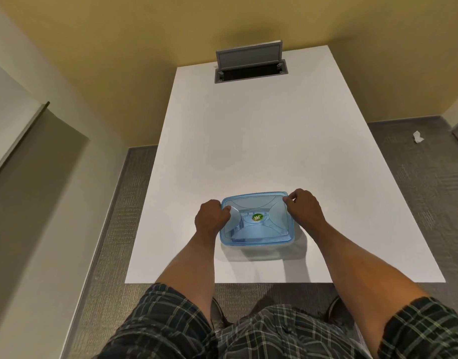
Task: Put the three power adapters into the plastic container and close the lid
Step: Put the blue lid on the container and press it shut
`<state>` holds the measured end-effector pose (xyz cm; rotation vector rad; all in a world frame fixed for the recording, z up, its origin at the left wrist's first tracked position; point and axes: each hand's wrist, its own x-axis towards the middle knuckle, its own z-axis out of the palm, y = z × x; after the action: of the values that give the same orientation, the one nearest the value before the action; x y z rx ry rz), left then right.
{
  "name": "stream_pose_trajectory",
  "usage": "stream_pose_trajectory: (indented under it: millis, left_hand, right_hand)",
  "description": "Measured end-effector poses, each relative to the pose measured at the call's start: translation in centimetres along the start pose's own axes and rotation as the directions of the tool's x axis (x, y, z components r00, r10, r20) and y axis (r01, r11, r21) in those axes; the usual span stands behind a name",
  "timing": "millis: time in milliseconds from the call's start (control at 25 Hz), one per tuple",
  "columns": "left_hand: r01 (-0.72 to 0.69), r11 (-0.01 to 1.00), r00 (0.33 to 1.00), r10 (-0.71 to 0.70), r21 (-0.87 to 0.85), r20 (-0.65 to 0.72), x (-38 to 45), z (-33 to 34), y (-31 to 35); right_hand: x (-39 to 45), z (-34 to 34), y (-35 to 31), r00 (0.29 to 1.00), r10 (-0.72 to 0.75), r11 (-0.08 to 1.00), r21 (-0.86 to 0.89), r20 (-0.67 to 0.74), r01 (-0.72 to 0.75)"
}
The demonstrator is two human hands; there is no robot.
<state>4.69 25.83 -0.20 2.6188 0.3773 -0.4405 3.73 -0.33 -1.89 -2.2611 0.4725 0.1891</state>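
Note:
A clear plastic container [259, 251] with a translucent blue lid [257, 218] sits near the front of the white table [248, 138]. The lid lies on top of the container and carries a round green sticker at its middle. My left hand [211, 216] grips the lid's left edge, thumb on top. At the far right corner of the lid, my right hand [304, 206] holds the edge with the fingers curled. No power adapters are visible; the container's inside is hidden by the lid.
A grey cable hatch [250, 64] stands open at the table's far end. A crumpled white scrap [417, 137] lies on the carpet to the right. A wall runs close along the left side.

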Motion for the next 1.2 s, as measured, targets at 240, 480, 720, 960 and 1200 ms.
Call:
stream_pose_trajectory:
  millis: [240,480,720,960,1200]
  left_hand:
    - [-0.002,1.0,0.999,0.003,-0.007,0.037,0.2,-0.4,-0.1]
    - [-0.08,0.997,0.994,0.079,0.011,0.081,-0.1,-0.7,0.2]
    - [-0.278,0.939,0.921,0.2,0.203,0.335,1.2,-1.5,0.3]
    - [-0.319,0.906,0.85,0.144,0.278,0.506,0.7,-2.3,0.4]
    - [-0.328,0.888,0.832,0.109,0.323,0.545,0.9,-2.8,1.1]
  right_hand:
    - [0.4,-0.2,0.6,0.994,0.062,0.998,0.017,0.088,-0.063]
    - [0.6,-0.3,1.2,0.991,-0.036,0.999,0.013,0.132,0.035]
    - [2.1,-0.2,0.9,0.98,-0.095,0.984,-0.132,0.173,0.119]
    - [3.0,-0.3,0.9,0.979,-0.042,0.996,-0.072,0.199,0.058]
    - [2.5,-0.6,1.0,0.978,-0.016,1.0,-0.02,0.208,0.021]
